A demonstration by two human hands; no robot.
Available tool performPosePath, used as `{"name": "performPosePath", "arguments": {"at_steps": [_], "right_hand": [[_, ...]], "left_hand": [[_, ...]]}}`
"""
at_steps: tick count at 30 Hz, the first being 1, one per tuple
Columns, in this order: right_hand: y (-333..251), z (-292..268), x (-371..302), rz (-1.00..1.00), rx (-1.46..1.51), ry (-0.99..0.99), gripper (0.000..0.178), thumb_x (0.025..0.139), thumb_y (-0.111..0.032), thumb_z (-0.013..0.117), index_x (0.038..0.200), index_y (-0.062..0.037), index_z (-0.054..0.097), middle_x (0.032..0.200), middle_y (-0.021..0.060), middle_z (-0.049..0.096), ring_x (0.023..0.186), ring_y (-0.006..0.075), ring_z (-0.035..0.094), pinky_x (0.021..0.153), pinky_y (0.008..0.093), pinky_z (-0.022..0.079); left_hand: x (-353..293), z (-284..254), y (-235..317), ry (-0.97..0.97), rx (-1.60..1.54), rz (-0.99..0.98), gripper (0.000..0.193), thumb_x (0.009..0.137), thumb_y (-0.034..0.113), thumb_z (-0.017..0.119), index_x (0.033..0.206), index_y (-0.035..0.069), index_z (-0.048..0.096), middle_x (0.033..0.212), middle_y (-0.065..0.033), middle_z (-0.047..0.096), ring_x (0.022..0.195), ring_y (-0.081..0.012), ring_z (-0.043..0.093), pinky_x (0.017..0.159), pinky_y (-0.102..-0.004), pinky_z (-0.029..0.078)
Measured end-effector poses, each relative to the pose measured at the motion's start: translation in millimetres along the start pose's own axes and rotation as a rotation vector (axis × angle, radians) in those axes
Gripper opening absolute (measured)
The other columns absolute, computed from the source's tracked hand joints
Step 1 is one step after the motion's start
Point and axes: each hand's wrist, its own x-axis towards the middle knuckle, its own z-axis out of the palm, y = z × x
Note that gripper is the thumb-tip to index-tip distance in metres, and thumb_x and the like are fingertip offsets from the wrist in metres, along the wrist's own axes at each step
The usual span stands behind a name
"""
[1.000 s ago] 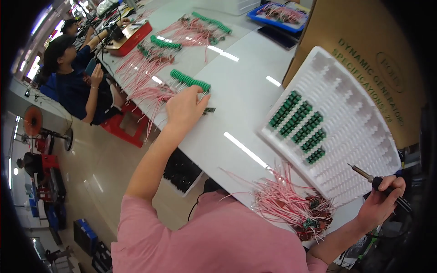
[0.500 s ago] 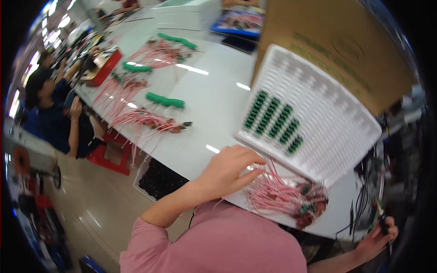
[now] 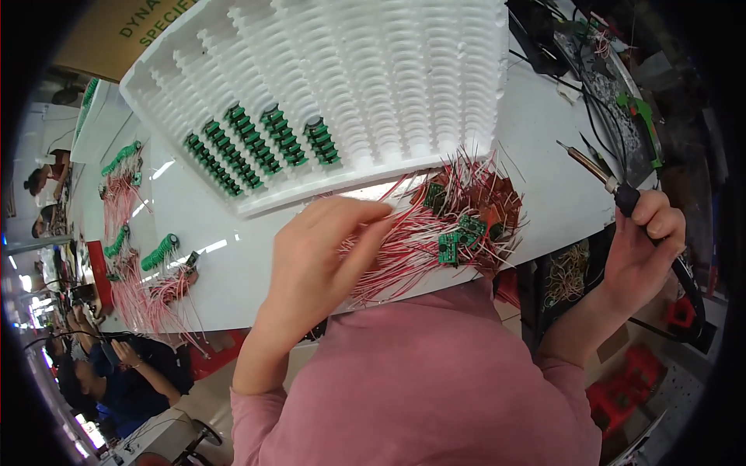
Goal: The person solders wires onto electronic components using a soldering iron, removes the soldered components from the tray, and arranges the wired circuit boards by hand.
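My right hand (image 3: 646, 241) is closed round the dark handle of a soldering iron (image 3: 597, 169), its metal tip pointing up and left. The left hand (image 3: 315, 252) lies over a bundle of red and white wires (image 3: 396, 260), thumb and forefinger brought together in a pinch; whatever is between them is too small to make out. At the right end of the bundle are small green circuit boards (image 3: 448, 247) and brown pieces (image 3: 497, 206). Just beyond stands a white foam tray (image 3: 388, 101), tilted, with several rows of green parts (image 3: 252, 138) in its left slots.
More pink wire bundles (image 3: 124, 210) and green coil-like rolls (image 3: 160, 252) lie on the white table (image 3: 233, 279) to the left. Dark cables (image 3: 602, 101) and a green tool (image 3: 643, 128) are at the right. A cardboard box (image 3: 101, 39) stands behind the tray. A seated co-worker (image 3: 132, 380) is at lower left.
The view has swung to the right, bringing the tray and wire bundle toward the middle. My right hand has come up with the soldering iron. The left hand is now over the wires.
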Motion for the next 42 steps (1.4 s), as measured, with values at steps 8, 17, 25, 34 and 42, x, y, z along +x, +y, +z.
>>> {"name": "performPosePath", "arguments": {"at_steps": [8, 17, 25, 34, 42], "right_hand": [[5.6, 20.0, 11.9, -0.050, -0.187, -0.119, 0.036, 0.084, -0.038, 0.046, 0.076, -0.0030, 0.045, 0.074, 0.0119, 0.049, 0.063, 0.0150, 0.040, 0.056, 0.0244, 0.034], [24.9, 30.7, 12.1, -0.087, -0.271, -0.309, 0.020, 0.072, -0.022, 0.063, 0.072, -0.0019, 0.058, 0.073, 0.0089, 0.054, 0.068, 0.0176, 0.052, 0.061, 0.0262, 0.040], [19.8, 39.2, 1.5, -0.064, -0.390, -0.293, 0.031, 0.078, -0.033, 0.056, 0.072, -0.0032, 0.054, 0.073, 0.0090, 0.051, 0.068, 0.0159, 0.048, 0.061, 0.0255, 0.036], [15.1, 43.2, 7.5, -0.116, -0.398, -0.397, 0.023, 0.076, -0.026, 0.060, 0.076, -0.0031, 0.057, 0.075, 0.0092, 0.052, 0.066, 0.0151, 0.050, 0.058, 0.0242, 0.037], [1.8, 45.5, 12.1, -0.182, -0.337, -0.367, 0.014, 0.068, -0.009, 0.067, 0.078, -0.0028, 0.059, 0.077, 0.0087, 0.055, 0.067, 0.0171, 0.053, 0.059, 0.0248, 0.042]], "left_hand": [[28.6, 22.7, 7.8, -0.163, -0.088, -0.007, 0.011, 0.074, 0.008, 0.060, 0.084, 0.003, 0.059, 0.076, -0.0072, 0.059, 0.067, -0.0194, 0.055, 0.059, -0.0281, 0.042], [22.8, 44.5, -5.2, -0.287, -0.038, -0.017, 0.011, 0.075, 0.011, 0.059, 0.083, 0.005, 0.059, 0.076, -0.0073, 0.057, 0.073, -0.0228, 0.053, 0.063, -0.0326, 0.042], [23.7, 45.9, 1.6, -0.110, -0.074, 0.104, 0.010, 0.071, 0.007, 0.061, 0.080, 0.005, 0.059, 0.072, -0.0062, 0.056, 0.068, -0.0216, 0.051, 0.062, -0.0317, 0.040], [31.9, 62.6, 16.7, -0.231, 0.111, 0.134, 0.012, 0.067, 0.015, 0.065, 0.073, 0.006, 0.059, 0.068, -0.0053, 0.054, 0.068, -0.0220, 0.052, 0.060, -0.0315, 0.040], [28.6, 32.0, 7.1, -0.419, -0.592, -0.374, 0.011, 0.076, 0.010, 0.062, 0.078, 0.002, 0.055, 0.073, 0.0017, 0.053, 0.068, -0.0033, 0.047, 0.059, -0.0189, 0.040]]}}
